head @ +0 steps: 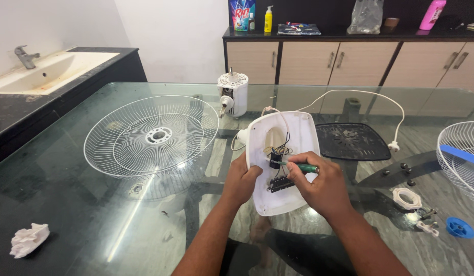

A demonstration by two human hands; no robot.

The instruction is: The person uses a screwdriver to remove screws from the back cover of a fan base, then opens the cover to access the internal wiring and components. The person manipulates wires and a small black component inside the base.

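Clearly the fan is well into being taken apart: its white base shell (284,168) lies tilted up from the glass worktop (83,204), open side up, with black wires and a small black switch block (281,183) exposed inside. The left hand (241,180) is closed on the shell's left edge, its grip steadying it. The right hand (319,185) is wrapped tight round a green-handled screwdriver (301,166) whose tip points at a black part among the wires.

Judging by what lies about, much is already off. A white wire guard (151,136) rests flat to the left, a second guard (462,153) pokes in at the right edge with a blue blade (464,154) across it, and the white motor housing (233,93) stands upright beyond the shell. A black base plate (352,141) lies to the right, with a white nut ring (407,198), loose screws (427,214) and a blue cap (460,228) near it. The white cord with its plug (394,146) loops round behind. Work on the wiring inside the shell appears to be what remains; whether any screw there is loose cannot be told.

On the far counter (349,33) stand a blue and red detergent pack (242,14), a yellow pump bottle (268,19), a flat dark pouch (298,29), a clear plastic bag (367,16) and a pink bottle (432,14). A crumpled white cloth (28,239) sits at the near left, and a sink (37,71) lies far left.
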